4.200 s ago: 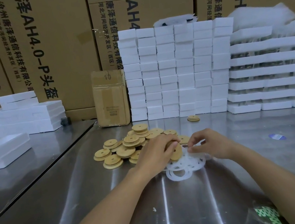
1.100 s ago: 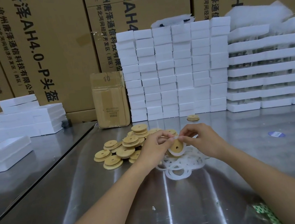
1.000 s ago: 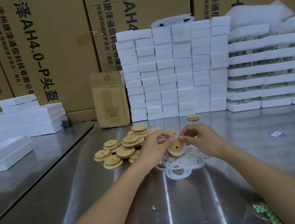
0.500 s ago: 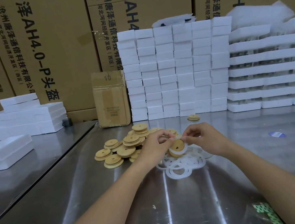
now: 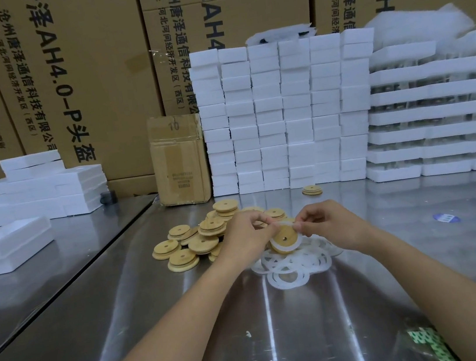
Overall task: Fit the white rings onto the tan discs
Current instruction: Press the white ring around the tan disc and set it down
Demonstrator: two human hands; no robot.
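Since about four seconds ago the right hand [image 5: 327, 224] has come up off the heap of rings [image 5: 289, 268] and joined the left hand [image 5: 246, 235] at the disc [image 5: 281, 238]. Across the last half second little else has shifted: the disc has tipped its face slightly more toward the camera.

One ring [image 5: 295, 245] is partly on. Its lower arc hugs the disc's rim from about three o'clock round to seven o'clock, while the upper stretch runs as a pale strip between the two hands at twelve o'clock and does not look seated yet. By that reading this disc is close to finished and needs only the top edge worked over.

Much of the job appears to remain. The heap of discs [image 5: 199, 237] lies on the steel table [image 5: 282, 327] at nine o'clock from the hands, and none of those discs shows a white edge. The heap of rings sits at six o'clock, just beneath the held disc. A short stack of discs [image 5: 312, 190] rests apart at one o'clock, near the wall of white foam blocks [image 5: 282, 113]. Whether these carry rings is too small to tell.

Both forearms reach in from the bottom edge and meet above the ring heap, wrists raised off the table. The left hand curls its fingers round the disc's left rim. The right hand pinches the ring's upper strip between thumb and fingertips [image 5: 298, 226], at the disc's two o'clock edge.
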